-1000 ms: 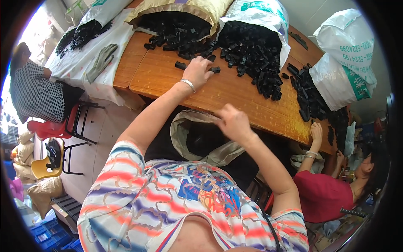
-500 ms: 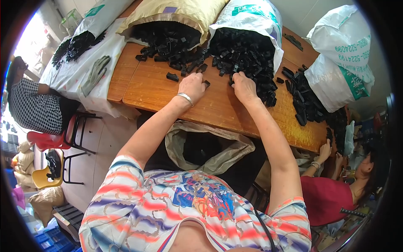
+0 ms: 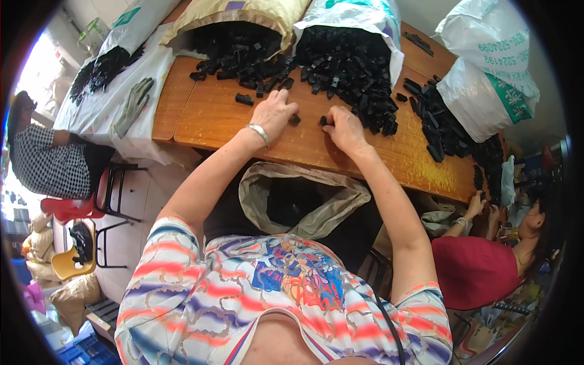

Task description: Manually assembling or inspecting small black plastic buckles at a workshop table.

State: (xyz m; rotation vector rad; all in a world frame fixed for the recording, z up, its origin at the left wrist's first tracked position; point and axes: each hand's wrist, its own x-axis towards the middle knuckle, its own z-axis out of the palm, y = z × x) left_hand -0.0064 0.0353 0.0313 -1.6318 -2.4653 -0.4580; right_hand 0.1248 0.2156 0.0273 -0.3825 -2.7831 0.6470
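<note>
The camera rides on the worker's head, the left of 2 fisheyes worn side by side, and it looks steeply down and forward along the worker's own front. The patterned shirt (image 3: pixel 286 292) looms large along the bottom, nearest the lens. Farther off, a little above the middle, come the left hand (image 3: pixel 274 115) and the right hand (image 3: pixel 347 131), over the wooden table (image 3: pixel 310 137). A tan sack (image 3: pixel 261 12) and a white sack (image 3: pixel 347 17) are cut by the upper edge. The view spreads wide enough to catch 2 seated people, smaller: a person in checks (image 3: pixel 48 152) at left, a person in red (image 3: pixel 480 274) at right. Black rounds off the corners.
</note>
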